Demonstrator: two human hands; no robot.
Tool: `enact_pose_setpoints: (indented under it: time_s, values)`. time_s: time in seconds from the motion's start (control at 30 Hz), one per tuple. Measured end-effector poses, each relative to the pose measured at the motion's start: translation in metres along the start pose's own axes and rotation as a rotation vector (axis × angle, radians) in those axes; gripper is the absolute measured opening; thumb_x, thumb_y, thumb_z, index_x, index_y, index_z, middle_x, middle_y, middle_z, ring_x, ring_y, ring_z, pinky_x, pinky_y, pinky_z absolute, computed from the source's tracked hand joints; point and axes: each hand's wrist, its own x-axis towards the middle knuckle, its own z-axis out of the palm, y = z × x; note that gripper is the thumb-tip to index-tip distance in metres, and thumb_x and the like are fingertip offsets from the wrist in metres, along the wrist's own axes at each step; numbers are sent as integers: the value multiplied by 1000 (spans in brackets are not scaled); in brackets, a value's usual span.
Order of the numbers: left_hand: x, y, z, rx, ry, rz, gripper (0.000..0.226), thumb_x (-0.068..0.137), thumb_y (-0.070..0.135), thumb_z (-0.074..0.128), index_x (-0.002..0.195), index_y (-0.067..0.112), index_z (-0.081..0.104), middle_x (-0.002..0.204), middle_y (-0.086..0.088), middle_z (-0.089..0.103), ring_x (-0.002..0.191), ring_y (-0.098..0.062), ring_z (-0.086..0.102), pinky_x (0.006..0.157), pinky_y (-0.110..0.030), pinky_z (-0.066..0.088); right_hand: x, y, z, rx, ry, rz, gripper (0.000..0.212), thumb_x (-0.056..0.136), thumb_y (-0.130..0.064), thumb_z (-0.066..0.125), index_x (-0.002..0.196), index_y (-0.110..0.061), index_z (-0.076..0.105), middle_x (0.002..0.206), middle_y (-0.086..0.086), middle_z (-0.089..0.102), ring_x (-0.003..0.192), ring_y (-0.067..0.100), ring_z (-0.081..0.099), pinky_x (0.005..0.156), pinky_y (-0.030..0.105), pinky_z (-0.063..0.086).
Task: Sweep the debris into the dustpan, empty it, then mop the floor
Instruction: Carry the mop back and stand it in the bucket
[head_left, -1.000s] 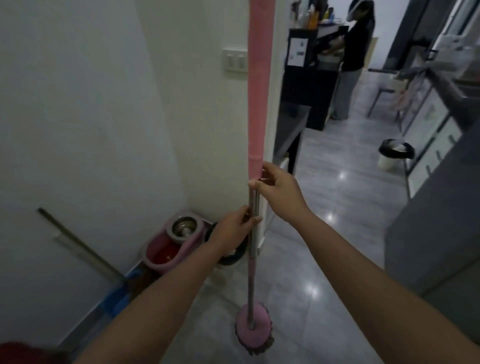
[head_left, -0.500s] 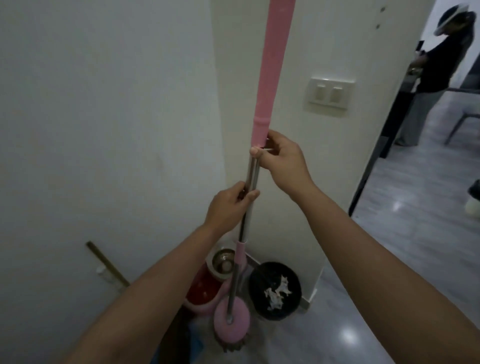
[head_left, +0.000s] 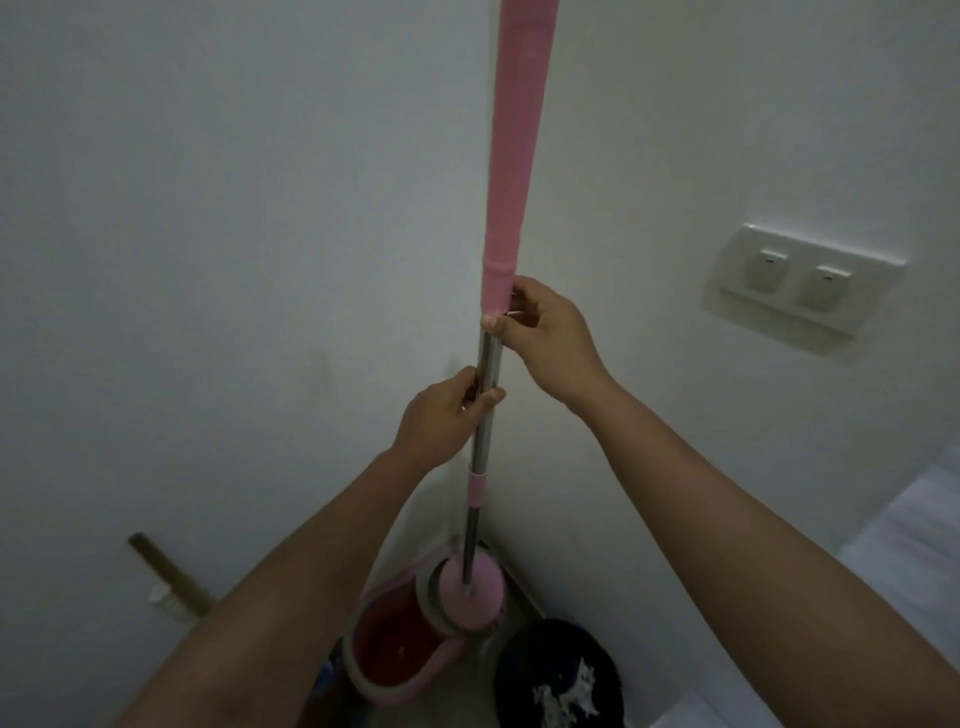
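I hold a spin mop upright by its pole (head_left: 514, 156), pink above and bare metal below. My right hand (head_left: 540, 332) grips the pole at the lower end of the pink sleeve. Just beneath it my left hand (head_left: 441, 415) is closed around the metal section. The round pink mop head (head_left: 470, 595) sits over the spinner side of the pink mop bucket (head_left: 395, 649) in the wall corner. A black bin (head_left: 558, 675) holding white debris stands right of the bucket.
White walls meet in a corner directly ahead. A double light switch (head_left: 800, 283) is on the right wall. A brown stick handle (head_left: 171, 574) leans on the left wall. Grey floor (head_left: 914, 545) shows at the lower right.
The mop head has travelled from the open floor leftward into the corner and now sits over the bucket. My view has turned left towards the corner. Both hands kept their grip.
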Motion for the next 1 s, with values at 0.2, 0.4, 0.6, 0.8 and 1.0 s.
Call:
enact_pose_setpoints:
  time_s: [0.2, 0.4, 0.6, 0.8, 1.0]
  values:
    - [34, -39, 37, 41, -81, -97, 41, 93, 58, 41, 102, 20, 55, 86, 0, 67, 75, -17, 65, 70, -38, 56, 33, 56, 10, -13, -99, 83, 35, 91, -17, 64, 126, -16, 59, 107, -7, 64, 98, 9, 62, 88, 23, 50]
    - [51, -91, 82, 46, -248, -205, 38, 95, 54, 42, 99, 18, 52, 77, 4, 57, 72, -19, 58, 62, -31, 46, 50, 117, 34, -151, -211, 234, 30, 92, -19, 62, 121, -19, 54, 104, -8, 60, 88, 1, 56, 70, 12, 43]
    - [88, -143, 101, 35, -351, -235, 31, 95, 48, 45, 108, 21, 52, 86, 7, 56, 78, -19, 56, 68, -27, 39, 85, 159, 65, -195, -194, 354, 31, 93, -15, 58, 123, -19, 52, 99, -13, 56, 85, -1, 55, 61, 4, 38]
    - [121, -190, 114, 6, -401, -202, 42, 95, 55, 42, 111, 18, 54, 89, -1, 65, 83, -25, 64, 66, -27, 41, 127, 194, 93, -228, -161, 460, 31, 94, -14, 57, 125, -15, 52, 108, -5, 58, 99, 15, 57, 75, 19, 44]
    - [150, -216, 132, -53, -441, -264, 30, 93, 49, 49, 102, 20, 54, 73, 7, 55, 70, -19, 56, 60, -24, 37, 150, 224, 113, -254, -89, 531, 26, 94, -16, 56, 121, -15, 53, 106, -5, 58, 97, 14, 56, 75, 21, 42]
